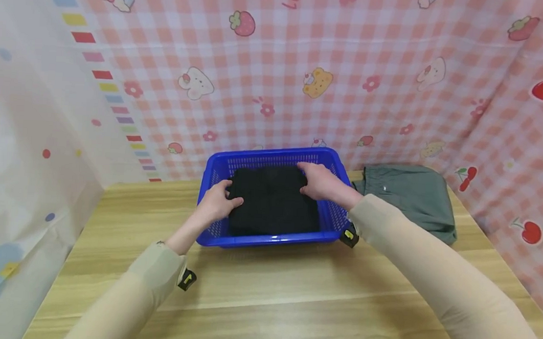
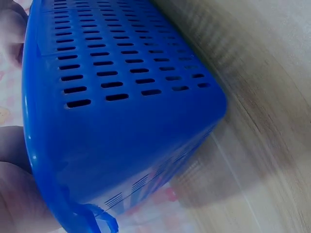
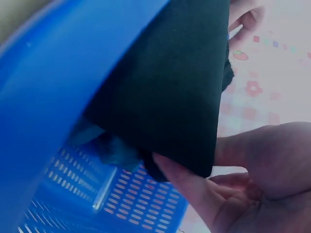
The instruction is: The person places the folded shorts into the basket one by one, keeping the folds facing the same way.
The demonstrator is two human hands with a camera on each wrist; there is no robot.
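A folded black cloth lies flat inside a blue plastic basket, covering most of its inside. My left hand holds the left edge of the cloth, thumb over the top. The left wrist view shows mostly the basket's slotted outer wall, with parts of the hands behind the rim. At the far right corner my right hand grips the cloth. In the right wrist view, the right hand pinches a corner of the black cloth, and darker, rumpled fabric shows under it.
A folded grey-green garment lies on the wooden table, right of the basket and partly behind my right forearm. Patterned curtains stand close behind the basket and on both sides. A small black device hangs under my left wrist.
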